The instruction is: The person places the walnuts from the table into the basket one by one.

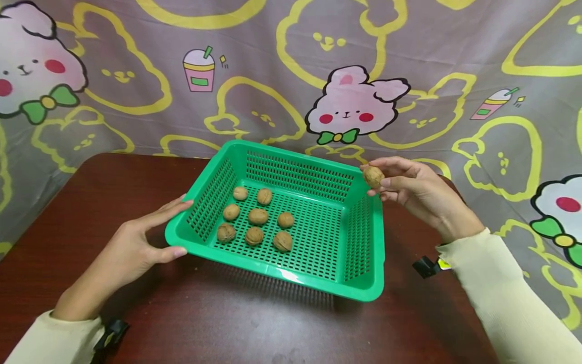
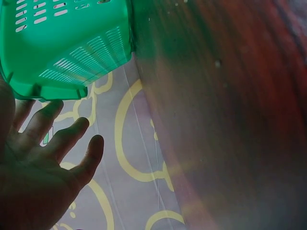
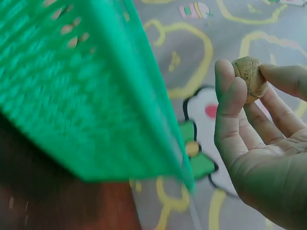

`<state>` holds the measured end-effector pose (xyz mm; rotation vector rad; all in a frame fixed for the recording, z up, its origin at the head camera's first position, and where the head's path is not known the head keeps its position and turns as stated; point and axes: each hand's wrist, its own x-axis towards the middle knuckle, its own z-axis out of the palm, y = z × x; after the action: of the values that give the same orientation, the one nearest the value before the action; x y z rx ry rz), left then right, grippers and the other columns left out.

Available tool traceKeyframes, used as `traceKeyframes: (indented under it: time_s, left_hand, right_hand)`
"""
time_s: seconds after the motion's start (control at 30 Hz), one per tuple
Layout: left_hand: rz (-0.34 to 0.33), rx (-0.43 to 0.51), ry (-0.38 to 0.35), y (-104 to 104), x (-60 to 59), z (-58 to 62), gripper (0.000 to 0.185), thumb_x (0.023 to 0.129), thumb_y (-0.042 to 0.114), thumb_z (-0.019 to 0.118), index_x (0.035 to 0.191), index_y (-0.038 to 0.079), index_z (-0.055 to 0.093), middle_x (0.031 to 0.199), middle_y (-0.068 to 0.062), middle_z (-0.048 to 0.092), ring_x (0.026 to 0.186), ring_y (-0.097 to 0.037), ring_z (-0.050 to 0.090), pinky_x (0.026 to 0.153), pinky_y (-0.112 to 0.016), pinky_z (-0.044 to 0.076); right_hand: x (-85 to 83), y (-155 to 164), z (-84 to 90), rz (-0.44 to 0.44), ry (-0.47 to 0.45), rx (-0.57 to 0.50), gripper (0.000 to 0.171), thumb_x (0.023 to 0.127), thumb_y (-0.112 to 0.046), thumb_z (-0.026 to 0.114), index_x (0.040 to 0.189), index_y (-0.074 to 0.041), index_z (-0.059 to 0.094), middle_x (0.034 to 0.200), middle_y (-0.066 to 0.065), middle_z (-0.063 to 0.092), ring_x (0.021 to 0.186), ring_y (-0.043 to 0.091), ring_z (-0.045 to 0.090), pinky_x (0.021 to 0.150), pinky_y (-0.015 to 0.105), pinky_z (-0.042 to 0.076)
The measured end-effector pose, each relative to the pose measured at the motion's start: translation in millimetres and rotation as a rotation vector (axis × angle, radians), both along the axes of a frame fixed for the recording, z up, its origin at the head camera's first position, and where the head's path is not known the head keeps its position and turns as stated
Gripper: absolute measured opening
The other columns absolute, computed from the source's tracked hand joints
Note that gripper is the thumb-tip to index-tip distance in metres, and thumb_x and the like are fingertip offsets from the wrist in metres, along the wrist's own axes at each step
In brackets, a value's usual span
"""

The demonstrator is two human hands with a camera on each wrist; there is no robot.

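Observation:
A green plastic basket [image 1: 291, 275] sits on the table, its floor and walls full of small slots. Several walnuts [image 1: 258, 217] lie in loose rows on the left half of its floor. My left hand [image 1: 136, 242] rests at the basket's left front corner, thumb and index finger along the rim; in the left wrist view its other fingers are spread and straight. Above the basket's back right corner, my right hand [image 1: 416, 189] holds one walnut [image 1: 373, 177] between thumb and fingertips. The right wrist view shows this walnut pinched up beside the rim.
The dark reddish-brown table [image 1: 254, 333] spreads around the basket. Behind it hangs a grey cloth [image 1: 254, 45] with cartoon rabbits and yellow outlines. Black straps [image 1: 427, 266] show at both sleeves.

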<state>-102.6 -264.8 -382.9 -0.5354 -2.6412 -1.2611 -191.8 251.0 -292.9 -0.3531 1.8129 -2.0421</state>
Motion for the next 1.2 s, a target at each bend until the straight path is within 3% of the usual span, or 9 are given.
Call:
traceKeyframes:
  time_s: [0.2,0.47,0.67,0.83,1.03,1.2]
  left_hand:
    - [-0.003,-0.001,0.014,0,0.2,0.3,0.087,0.072,0.010,0.095,0.150,0.025,0.060,0.160,0.016,0.050,0.139,0.022,0.036,0.103,0.002,0.027]
    - [-0.001,-0.013,0.009,1,-1.3,-2.2,0.087,0.073,0.013,0.095,0.150,0.026,0.059,0.160,0.017,0.049,0.137,0.024,0.035,0.102,0.002,0.027]
    - [-0.004,-0.008,0.024,0,-1.6,-2.1,0.087,0.072,0.011,0.096,0.150,0.025,0.060,0.157,0.026,0.047,0.137,0.024,0.035,0.102,0.003,0.027]
    - [-0.004,-0.017,0.037,-1,-2.2,-1.9,0.087,0.071,0.012,0.096,0.149,0.025,0.060,0.155,0.030,0.046,0.137,0.024,0.035,0.102,0.003,0.027]
    - [0.003,-0.026,0.027,-2,-2.1,-2.5,0.087,0.071,0.014,0.096,0.149,0.027,0.060,0.157,0.025,0.048,0.136,0.025,0.035,0.102,0.003,0.027]
    - [0.009,-0.035,0.028,-3,-2.4,-2.5,0.088,0.071,0.014,0.097,0.150,0.027,0.060,0.156,0.027,0.047,0.136,0.026,0.034,0.101,0.003,0.026]
  right_hand:
    - [-19.5,-42,12.0,0.053,-0.022,-0.058,0.033,0.104,0.005,0.052,0.127,-0.010,0.071,0.120,0.008,0.068,0.091,0.024,0.079,0.074,0.027,0.060]
    - [-41.7,-91,6.0,0.014,-0.098,-0.044,0.031,0.104,0.004,0.053,0.119,-0.015,0.073,0.118,0.002,0.073,0.092,0.023,0.079,0.074,0.027,0.056]
    - [-51.4,-128,2.2,0.005,-0.170,-0.002,0.027,0.103,0.002,0.057,0.124,-0.011,0.069,0.121,0.004,0.072,0.092,0.024,0.078,0.073,0.028,0.056]
    - [-57.4,-151,-7.5,-0.060,-0.246,0.045,0.031,0.103,0.001,0.059,0.132,-0.008,0.066,0.121,0.009,0.068,0.090,0.026,0.078,0.071,0.028,0.056]
    - [-56.8,-162,-23.6,-0.145,-0.374,0.127,0.042,0.103,-0.001,0.060,0.145,-0.007,0.059,0.118,0.008,0.065,0.083,0.023,0.076,0.066,0.025,0.054]
    - [-54.6,-164,-34.4,-0.162,-0.410,0.236,0.044,0.103,0.000,0.060,0.146,-0.008,0.058,0.116,0.006,0.064,0.085,0.022,0.075,0.065,0.023,0.054]
